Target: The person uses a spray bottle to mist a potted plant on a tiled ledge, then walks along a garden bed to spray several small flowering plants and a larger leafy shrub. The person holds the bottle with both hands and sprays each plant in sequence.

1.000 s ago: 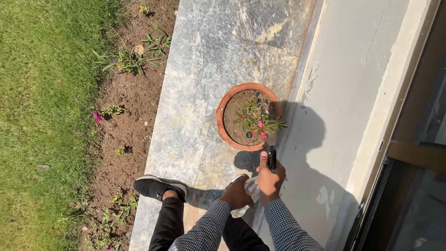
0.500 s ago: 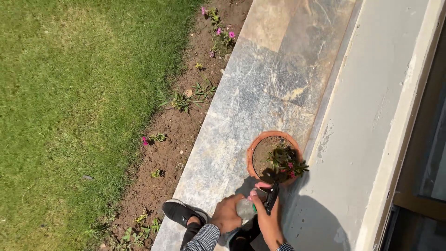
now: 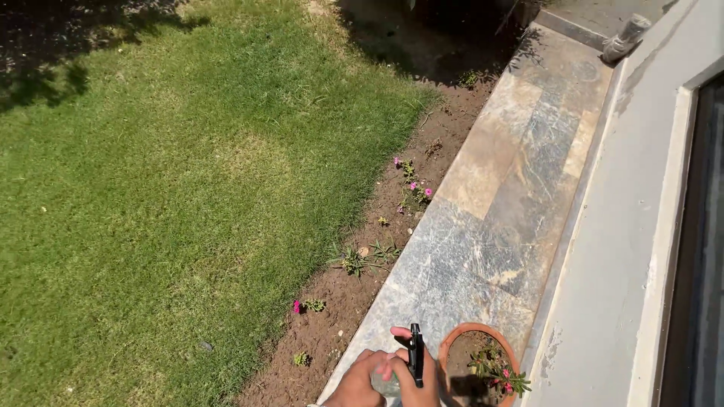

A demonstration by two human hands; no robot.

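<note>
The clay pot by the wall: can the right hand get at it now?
Probably yes. The right hand, closed on a black sprayer, is just beside the clay pot, with nothing between them.

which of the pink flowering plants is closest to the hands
The potted plant in the terracotta pot, just right of the right hand. The other pink-flowered plants grow in the soil bed.

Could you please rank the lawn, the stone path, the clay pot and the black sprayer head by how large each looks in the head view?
1. Lawn
2. Stone path
3. Clay pot, partly cut off by the frame
4. Black sprayer head, smallest, though it may be nearer the camera
</note>
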